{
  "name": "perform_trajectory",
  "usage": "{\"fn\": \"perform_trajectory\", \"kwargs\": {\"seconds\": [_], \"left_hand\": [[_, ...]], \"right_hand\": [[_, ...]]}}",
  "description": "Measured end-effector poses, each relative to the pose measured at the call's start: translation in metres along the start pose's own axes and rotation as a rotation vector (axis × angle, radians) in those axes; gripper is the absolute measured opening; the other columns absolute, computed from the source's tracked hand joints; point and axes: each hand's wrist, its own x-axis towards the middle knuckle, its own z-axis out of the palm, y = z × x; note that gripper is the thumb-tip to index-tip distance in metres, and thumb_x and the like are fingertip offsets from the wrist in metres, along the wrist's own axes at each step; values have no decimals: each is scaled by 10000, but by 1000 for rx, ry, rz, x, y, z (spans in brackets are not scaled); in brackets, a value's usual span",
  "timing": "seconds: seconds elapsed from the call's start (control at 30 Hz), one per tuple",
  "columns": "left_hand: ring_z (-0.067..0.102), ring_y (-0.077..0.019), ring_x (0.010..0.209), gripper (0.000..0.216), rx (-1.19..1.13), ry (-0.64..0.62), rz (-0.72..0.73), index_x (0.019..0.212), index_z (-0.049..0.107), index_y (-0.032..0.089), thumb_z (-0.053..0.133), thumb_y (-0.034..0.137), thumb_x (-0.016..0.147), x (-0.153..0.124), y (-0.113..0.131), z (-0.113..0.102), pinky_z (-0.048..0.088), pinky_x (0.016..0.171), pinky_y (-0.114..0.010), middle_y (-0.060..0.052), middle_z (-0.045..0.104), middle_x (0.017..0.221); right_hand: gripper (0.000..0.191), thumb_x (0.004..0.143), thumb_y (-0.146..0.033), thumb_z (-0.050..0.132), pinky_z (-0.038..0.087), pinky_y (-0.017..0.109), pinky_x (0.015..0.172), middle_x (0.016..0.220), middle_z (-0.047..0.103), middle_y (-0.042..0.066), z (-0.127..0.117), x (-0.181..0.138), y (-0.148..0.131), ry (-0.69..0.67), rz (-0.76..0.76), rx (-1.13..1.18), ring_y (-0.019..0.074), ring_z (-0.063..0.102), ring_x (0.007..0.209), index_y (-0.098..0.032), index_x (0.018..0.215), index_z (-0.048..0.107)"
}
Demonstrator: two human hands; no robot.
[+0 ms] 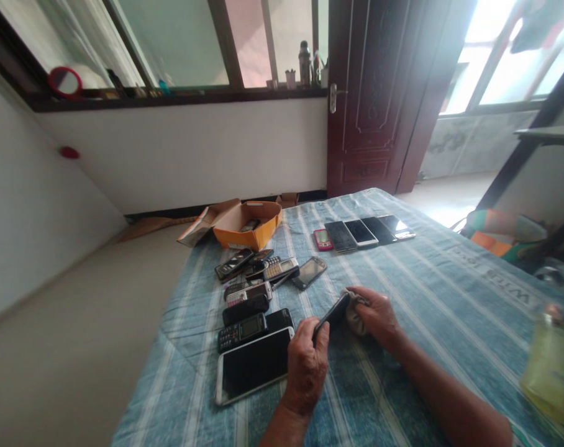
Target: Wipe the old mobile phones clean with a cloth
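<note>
My left hand (307, 365) is closed around the near end of a dark phone (332, 315), held tilted just above the striped blue cloth. Against the phone's far end my right hand (377, 316) presses a bunched grey cloth (354, 310), its fingers closed on the rag. To the left of my hands lies a pile of several old phones, with a large white-edged phone (254, 367) nearest me and a black keypad phone (241, 330) behind it.
A row of several phones (363, 232) lies at the far side of the striped table cloth (431, 292). An open orange box (248, 223) stands at the far left corner. A yellow-green bottle (551, 366) is at the right edge. A dark door (379, 93) is beyond.
</note>
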Motion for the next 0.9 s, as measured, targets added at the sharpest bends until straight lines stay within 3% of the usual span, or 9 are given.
{"fn": "perform_trajectory", "kwargs": {"seconds": [0.33,0.8,0.9], "left_hand": [[684,-177,819,198,-46,-7,82,932,651,178,495,300,935,1,-1,1,567,759,-273,-68,701,881],[664,-170,732,220,-18,34,40,874,644,203,474,325,944,0,-2,2,546,691,-262,-35,676,794],[663,-171,735,217,-9,32,42,877,640,201,469,315,945,0,-1,2,543,697,-266,-37,674,796]], "right_hand": [[335,654,-232,535,554,346,775,878,757,43,4,-1,-4,47,-63,93,216,702,820,-196,899,761],[399,634,-187,465,545,340,773,849,753,13,7,3,14,-67,-99,-63,208,699,813,-234,900,759],[383,641,-187,473,543,348,776,852,754,21,5,4,13,-41,-86,-61,217,698,825,-230,889,761]]}}
